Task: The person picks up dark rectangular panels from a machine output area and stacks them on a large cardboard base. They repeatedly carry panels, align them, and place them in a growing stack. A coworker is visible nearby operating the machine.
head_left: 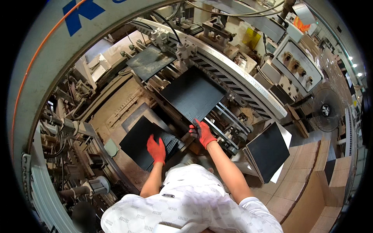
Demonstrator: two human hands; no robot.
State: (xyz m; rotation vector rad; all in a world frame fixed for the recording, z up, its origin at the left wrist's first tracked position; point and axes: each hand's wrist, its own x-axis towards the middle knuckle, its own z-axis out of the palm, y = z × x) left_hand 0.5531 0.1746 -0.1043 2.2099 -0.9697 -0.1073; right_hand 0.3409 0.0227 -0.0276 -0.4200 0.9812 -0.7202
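My left hand (156,150), in a red glove, lies with its fingers apart on a loose stack of black panels (136,140). The sheets in this stack are fanned unevenly toward the right. My right hand (203,134), gloved in red with dark finger pads, is closed at the near corner of another black panel (193,93). That panel lies flat across the machine's narrow belts (232,120). The curled fingers partly hide where the glove meets the panel's edge.
Farther left on the machine rests a dusty dark panel (151,62). A pale slotted rail (241,73) runs behind the belts. More black panels (269,153) stand stacked at my right, beside brown cardboard (289,171). A control box with knobs (298,65) and a fan (326,110) stand farther right.
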